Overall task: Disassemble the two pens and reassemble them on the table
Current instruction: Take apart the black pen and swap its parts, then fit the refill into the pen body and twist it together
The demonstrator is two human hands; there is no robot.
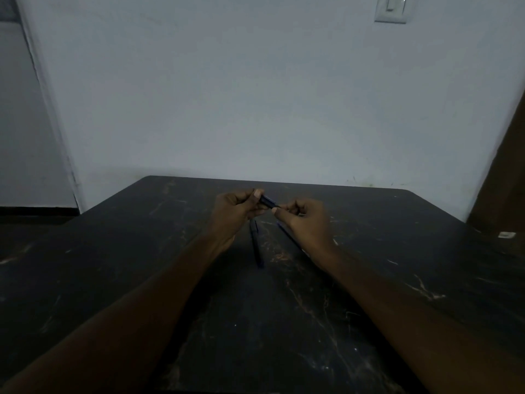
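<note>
Both hands are raised over the far middle of the dark table [142, 265]. My left hand [234, 213] grips a short dark pen part [268, 201] that sticks out towards the right. My right hand [305, 220] pinches the narrow right end of that same part with thumb and forefinger. Below the hands a dark blue pen [256, 244] lies on the table, pointing away from me. A second thin dark blue piece [287, 233] lies slanted beside it, partly hidden under my right hand. The dim light hides finer detail.
The table is scratched and worn; its far edge meets a pale wall [255, 95]. A small white object [505, 235] lies at the table's right edge. A brown door or panel [505, 180] stands at the right. A light switch [393, 8] is on the wall.
</note>
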